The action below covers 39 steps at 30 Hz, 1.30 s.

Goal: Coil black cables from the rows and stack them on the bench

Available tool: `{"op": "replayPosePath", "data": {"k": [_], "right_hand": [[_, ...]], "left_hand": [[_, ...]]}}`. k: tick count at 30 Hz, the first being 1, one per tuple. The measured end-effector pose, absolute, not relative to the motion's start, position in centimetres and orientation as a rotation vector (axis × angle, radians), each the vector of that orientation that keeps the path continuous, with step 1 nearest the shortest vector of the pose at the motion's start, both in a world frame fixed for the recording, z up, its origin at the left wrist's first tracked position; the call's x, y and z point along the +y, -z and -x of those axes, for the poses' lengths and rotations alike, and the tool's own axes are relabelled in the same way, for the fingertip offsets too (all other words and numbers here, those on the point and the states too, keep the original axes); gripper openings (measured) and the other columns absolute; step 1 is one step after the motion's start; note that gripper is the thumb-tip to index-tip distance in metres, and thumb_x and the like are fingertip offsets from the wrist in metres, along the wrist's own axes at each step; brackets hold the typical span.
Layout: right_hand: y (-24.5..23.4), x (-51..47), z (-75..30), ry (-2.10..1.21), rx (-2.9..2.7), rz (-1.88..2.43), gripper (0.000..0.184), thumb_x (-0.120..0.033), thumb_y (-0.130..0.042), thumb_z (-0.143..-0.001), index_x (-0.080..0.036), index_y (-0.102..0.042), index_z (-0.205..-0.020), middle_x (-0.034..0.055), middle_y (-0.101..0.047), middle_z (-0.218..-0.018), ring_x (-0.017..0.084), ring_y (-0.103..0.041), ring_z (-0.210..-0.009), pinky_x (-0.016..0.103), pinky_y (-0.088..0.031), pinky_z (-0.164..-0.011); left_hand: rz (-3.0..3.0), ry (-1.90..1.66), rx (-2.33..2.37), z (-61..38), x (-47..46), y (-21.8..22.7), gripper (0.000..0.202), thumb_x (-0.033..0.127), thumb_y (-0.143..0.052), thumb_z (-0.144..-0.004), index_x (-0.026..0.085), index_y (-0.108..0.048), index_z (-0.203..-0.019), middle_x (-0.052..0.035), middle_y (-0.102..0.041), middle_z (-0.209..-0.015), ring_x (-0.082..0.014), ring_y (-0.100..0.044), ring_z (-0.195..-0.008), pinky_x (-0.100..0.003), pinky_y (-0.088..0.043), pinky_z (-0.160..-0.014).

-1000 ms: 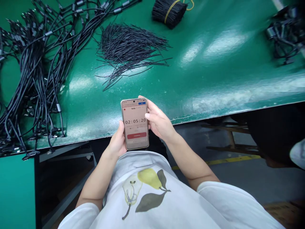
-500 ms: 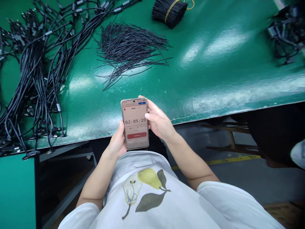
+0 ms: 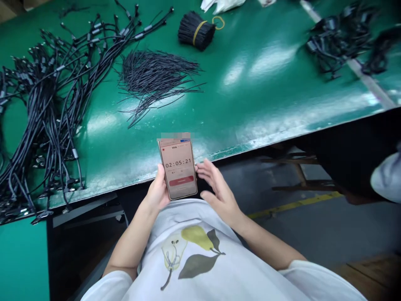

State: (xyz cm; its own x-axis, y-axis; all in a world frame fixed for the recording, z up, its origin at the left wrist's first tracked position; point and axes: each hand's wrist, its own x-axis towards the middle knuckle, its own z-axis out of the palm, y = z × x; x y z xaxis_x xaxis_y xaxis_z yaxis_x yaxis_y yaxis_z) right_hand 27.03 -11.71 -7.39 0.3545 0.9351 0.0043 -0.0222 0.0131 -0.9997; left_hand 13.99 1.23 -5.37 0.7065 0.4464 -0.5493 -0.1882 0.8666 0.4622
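Note:
A smartphone (image 3: 179, 170) is held upright in front of my body, its lit screen showing a running time of 02:05:21 and a red button. My left hand (image 3: 157, 190) grips its lower left side, the thumb along the edge and the other fingers hidden behind. Just right of the phone, my right hand (image 3: 218, 192) has its thumb and fingers apart and holds nothing. Its fingertips are close to the phone's right edge; whether they touch is hard to tell. Beyond the phone, a loose heap of thin black ties (image 3: 156, 73) lies on the green table (image 3: 238, 113).
Many black cables with connectors (image 3: 44, 96) cover the table's left side. A black bundle of ties (image 3: 196, 31) with a yellow band sits at the back. More coiled black cables (image 3: 332, 42) lie at the right, by a pale strip (image 3: 372, 88). A wooden stool (image 3: 300, 171) stands below.
My right hand has come off the phone and moved down and right, its fingers opening. The timer went from 02:05:20 to 02:05:21. The view has shifted, showing more of the table's far right.

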Motion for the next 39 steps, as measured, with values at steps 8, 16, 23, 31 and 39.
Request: {"op": "replayPosePath", "data": {"k": [8, 16, 23, 31, 39], "right_hand": [[8.7, -18.2, -24.9, -0.733, -0.856, 1.695, 0.101, -0.067, -0.064, -0.075, -0.028, -0.013, -0.153, 0.0141, -0.032, -0.149, 0.032, -0.033, -0.139, 0.052, -0.033, -0.113], [11.2, -22.2, -25.4, -0.794, -0.479, 1.939, 0.115, -0.04, -0.083, -0.061, -0.027, -0.012, -0.151, 0.0142, -0.034, -0.144, 0.032, -0.036, -0.136, 0.051, -0.035, -0.111], [14.2, -23.4, -25.7, -0.926, -0.322, 1.929, 0.105, -0.034, -0.08, -0.059, -0.027, -0.022, -0.146, 0.0111, -0.04, -0.133, 0.029, -0.042, -0.13, 0.046, -0.037, -0.108], [22.1, -22.4, -31.3, -0.995, -0.344, 2.136, 0.089, -0.043, -0.075, -0.065, -0.016, -0.032, -0.138, 0.0137, -0.044, -0.129, 0.028, -0.045, -0.125, 0.038, -0.038, -0.105], [32.0, -18.8, -42.0, -0.97, -0.247, 2.344, 0.088, -0.028, -0.08, -0.058, -0.007, -0.04, -0.134, 0.0179, -0.045, -0.128, 0.031, -0.046, -0.122, 0.035, -0.039, -0.101]], "left_hand": [[-0.491, -0.179, 0.615, -18.0, -4.3, 5.9, 0.067, 0.065, -0.038, -0.09, 0.013, -0.063, -0.123, -0.0158, -0.063, -0.129, -0.0309, -0.049, -0.131, -0.047, -0.034, -0.113], [-0.563, -0.058, 0.839, -21.2, -10.3, 8.8, 0.061, 0.06, -0.037, -0.093, 0.014, -0.061, -0.125, -0.0144, -0.061, -0.132, -0.0276, -0.052, -0.128, -0.044, -0.035, -0.113], [-0.661, 0.08, 0.923, -22.5, -12.0, 11.9, 0.059, 0.06, -0.047, -0.089, 0.012, -0.063, -0.12, -0.0166, -0.06, -0.133, -0.0289, -0.055, -0.126, -0.043, -0.038, -0.111], [-1.436, 0.097, 0.801, -21.7, -8.4, 10.5, 0.063, 0.04, -0.071, -0.08, 0.021, -0.049, -0.136, -0.0132, -0.049, -0.144, -0.0268, -0.048, -0.132, -0.042, -0.03, -0.114], [-2.077, -0.718, 1.09, -17.3, -0.7, 3.1, 0.056, 0.033, -0.065, -0.083, 0.029, -0.049, -0.137, -0.0026, -0.068, -0.104, -0.0176, -0.066, -0.092, -0.039, -0.045, -0.103]]}}
